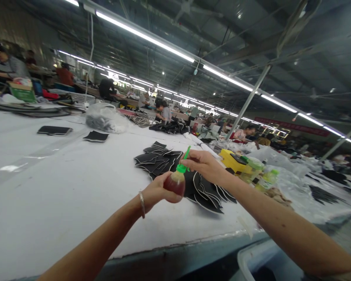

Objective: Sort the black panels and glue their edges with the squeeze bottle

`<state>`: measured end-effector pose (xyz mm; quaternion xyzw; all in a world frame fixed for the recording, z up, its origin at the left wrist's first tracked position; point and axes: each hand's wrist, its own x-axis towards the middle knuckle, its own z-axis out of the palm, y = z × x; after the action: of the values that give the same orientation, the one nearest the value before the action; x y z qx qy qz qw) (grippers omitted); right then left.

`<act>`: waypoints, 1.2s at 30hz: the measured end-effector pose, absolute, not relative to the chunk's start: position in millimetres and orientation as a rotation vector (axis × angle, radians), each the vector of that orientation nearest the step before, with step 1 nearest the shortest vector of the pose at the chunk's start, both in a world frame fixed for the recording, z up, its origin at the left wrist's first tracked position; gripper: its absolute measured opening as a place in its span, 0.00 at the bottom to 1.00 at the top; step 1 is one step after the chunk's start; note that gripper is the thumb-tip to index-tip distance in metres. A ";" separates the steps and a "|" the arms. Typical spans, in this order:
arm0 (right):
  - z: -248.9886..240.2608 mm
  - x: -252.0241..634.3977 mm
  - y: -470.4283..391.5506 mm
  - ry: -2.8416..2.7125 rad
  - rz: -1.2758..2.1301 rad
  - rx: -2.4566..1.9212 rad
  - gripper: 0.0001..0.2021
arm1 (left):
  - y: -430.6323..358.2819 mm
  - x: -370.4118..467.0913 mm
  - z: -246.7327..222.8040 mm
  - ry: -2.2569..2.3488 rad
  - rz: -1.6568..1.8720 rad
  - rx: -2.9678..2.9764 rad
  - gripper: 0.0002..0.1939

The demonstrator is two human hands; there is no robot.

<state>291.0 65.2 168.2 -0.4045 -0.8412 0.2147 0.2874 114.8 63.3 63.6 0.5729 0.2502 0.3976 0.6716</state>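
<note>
A round squeeze bottle of reddish-brown liquid, topped by a green nozzle cap, is held a little above the table. My left hand is closed around the bottle's body, a bracelet on its wrist. At the cap, the fingers of my right hand are pinched on the green nozzle from the right; their tips are partly hidden. Behind and beneath the bottle lies a spread pile of black cut pieces with pale edges.
The white tabletop slopes across the view. Farther left lie more black pieces and a clear plastic bag. To the right are a yellow box, a drink bottle and plastic sheeting. A pale bin stands below the edge. Several people work beyond.
</note>
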 end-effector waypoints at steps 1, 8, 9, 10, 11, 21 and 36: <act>168.5 290.8 64.0 -2.218 0.599 -1.082 0.13 | 62.4 114.0 63.5 0.551 0.885 1.287 0.26; 165.4 292.3 49.6 -2.222 0.633 -1.085 0.13 | 55.6 116.6 64.5 0.519 0.836 1.299 0.28; 164.9 293.3 45.5 -2.234 0.615 -1.091 0.13 | 54.2 117.3 65.0 0.506 0.824 1.303 0.28; 164.8 294.5 40.5 -2.243 0.580 -1.104 0.13 | 52.6 118.0 65.5 0.486 0.807 1.309 0.28; 165.2 296.0 34.7 -2.250 0.531 -1.122 0.13 | 50.8 118.8 66.0 0.461 0.784 1.313 0.27; 152.0 321.3 -36.1 -2.053 -0.013 -1.411 0.15 | 20.0 161.3 63.5 0.301 0.577 1.284 0.25; 153.8 384.3 -65.7 -2.193 0.525 -1.384 0.11 | 6.3 207.4 53.6 0.326 0.476 1.382 0.27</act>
<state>384.3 -65.7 153.8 -0.5071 -0.8036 0.1923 0.2453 207.4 6.3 53.6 0.6282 0.1480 0.2164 0.7325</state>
